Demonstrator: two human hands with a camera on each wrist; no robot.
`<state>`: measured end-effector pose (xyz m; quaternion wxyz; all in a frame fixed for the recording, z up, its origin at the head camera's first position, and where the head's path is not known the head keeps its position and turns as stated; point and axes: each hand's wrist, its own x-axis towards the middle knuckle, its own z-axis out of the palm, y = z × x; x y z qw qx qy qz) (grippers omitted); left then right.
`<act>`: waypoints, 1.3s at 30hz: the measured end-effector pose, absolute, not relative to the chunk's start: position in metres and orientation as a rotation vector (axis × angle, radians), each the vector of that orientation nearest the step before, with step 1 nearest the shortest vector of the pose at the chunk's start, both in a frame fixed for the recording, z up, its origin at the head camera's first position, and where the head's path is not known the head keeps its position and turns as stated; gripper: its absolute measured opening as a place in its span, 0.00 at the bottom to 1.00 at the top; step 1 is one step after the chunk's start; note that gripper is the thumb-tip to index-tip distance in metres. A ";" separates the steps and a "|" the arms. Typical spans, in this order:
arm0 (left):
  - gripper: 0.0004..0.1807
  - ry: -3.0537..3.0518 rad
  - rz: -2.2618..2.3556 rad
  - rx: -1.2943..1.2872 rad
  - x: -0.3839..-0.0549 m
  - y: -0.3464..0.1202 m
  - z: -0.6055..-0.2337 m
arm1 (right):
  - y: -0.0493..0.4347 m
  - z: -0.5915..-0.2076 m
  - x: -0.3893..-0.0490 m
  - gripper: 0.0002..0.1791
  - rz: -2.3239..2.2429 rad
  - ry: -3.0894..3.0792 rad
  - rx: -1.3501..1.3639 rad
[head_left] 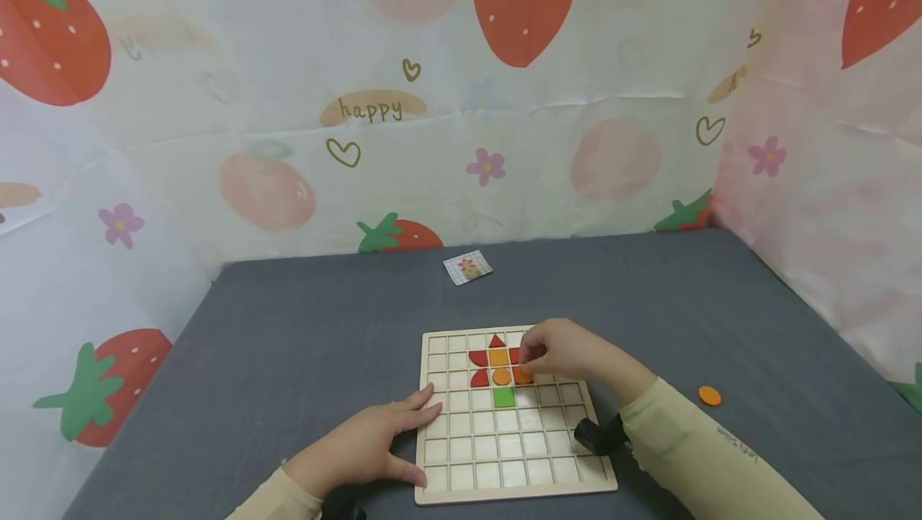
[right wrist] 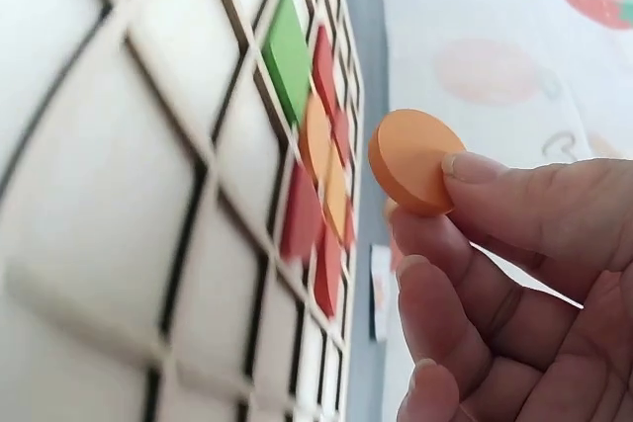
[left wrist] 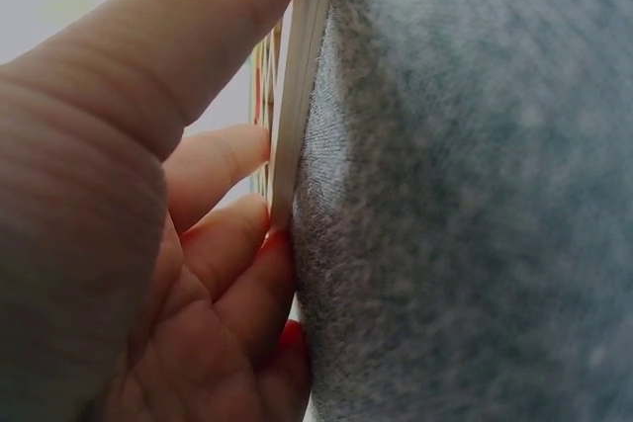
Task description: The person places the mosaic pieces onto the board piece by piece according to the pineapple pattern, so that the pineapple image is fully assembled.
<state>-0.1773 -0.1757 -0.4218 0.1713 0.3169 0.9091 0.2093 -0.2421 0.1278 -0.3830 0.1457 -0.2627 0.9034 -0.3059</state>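
A wooden grid board (head_left: 519, 494) lies on the table in the head view. My left hand (head_left: 367, 444) rests at its left side, thumb and fingers spread along the edge. Between thumb and fingertips, my right hand (head_left: 565, 348) pinches an orange disc (right wrist: 415, 157), held just off the board's surface in the right wrist view. Seated in the grid are a green square (head_left: 503, 397), an orange disc (head_left: 501, 377), an orange square (head_left: 499, 357), a red triangle (head_left: 497, 341) and several rounded red pieces (head_left: 479, 378). The right hand partly covers those at the right.
Right of the board, another orange disc (head_left: 709, 396) lies on the grey tablecloth (head_left: 324, 328). A small picture card (head_left: 468, 267) sits near the back edge. A fruit-printed curtain (head_left: 519, 208) stands behind the table. A black wrist camera (head_left: 598, 436) overhangs the board's right side.
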 end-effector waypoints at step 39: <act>0.49 2.582 0.587 0.923 -0.178 -0.176 -0.424 | 0.073 -0.403 -0.238 0.10 -0.702 2.652 -0.810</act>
